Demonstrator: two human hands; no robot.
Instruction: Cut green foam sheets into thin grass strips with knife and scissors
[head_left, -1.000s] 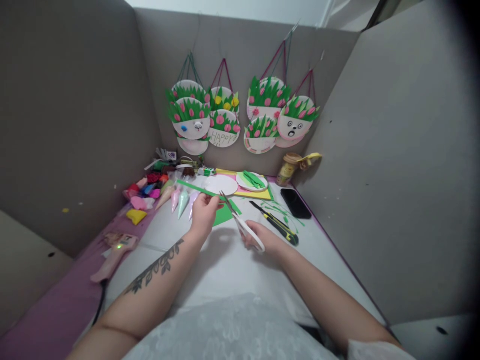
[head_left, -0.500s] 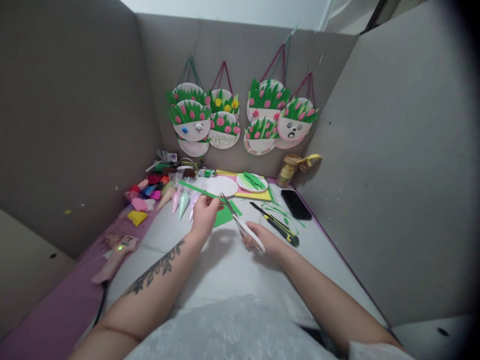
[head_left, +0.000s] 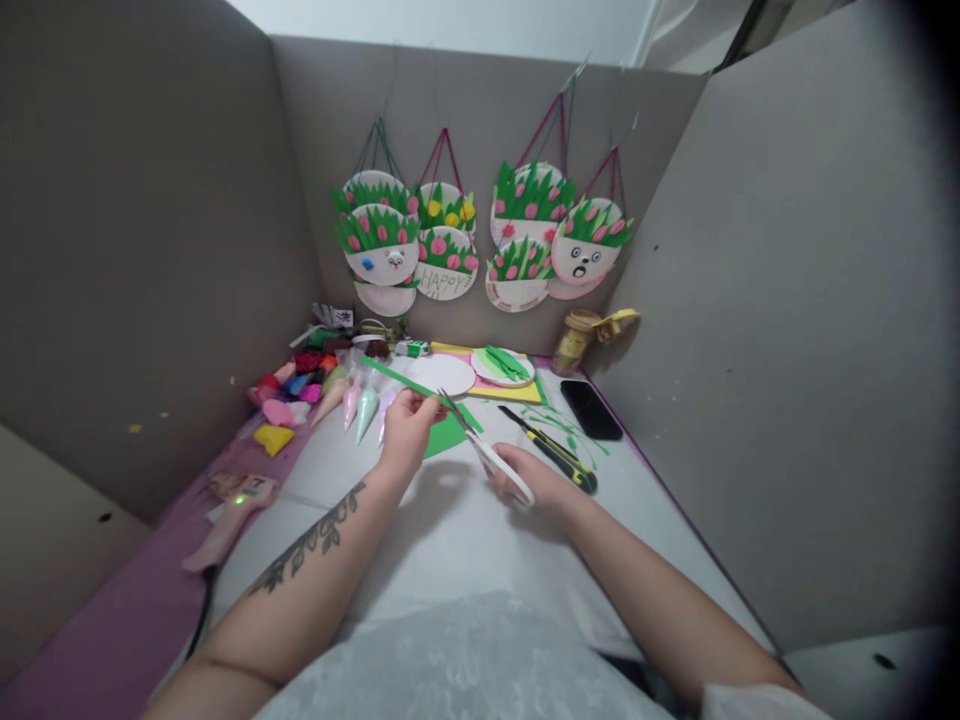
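Observation:
My left hand pinches a narrow green paper strip above the table; the strip's long end points up and to the left. In my right hand is a pair of scissors with white handles, my fingers in the loops. The scissor blades are beside my left fingertips, near the strip's right end; whether they touch the paper I cannot tell. A sheet of green paper lies on the table behind and below my left hand.
A craft knife, green scraps and a black phone lie at right. Behind are a white paper plate and a plate with green cut pieces. A pink glue gun lies left; decorated plates hang on the back panel.
Both hands keep almost the same pose. The scissors have shifted very slightly, and the whole view has moved a little.

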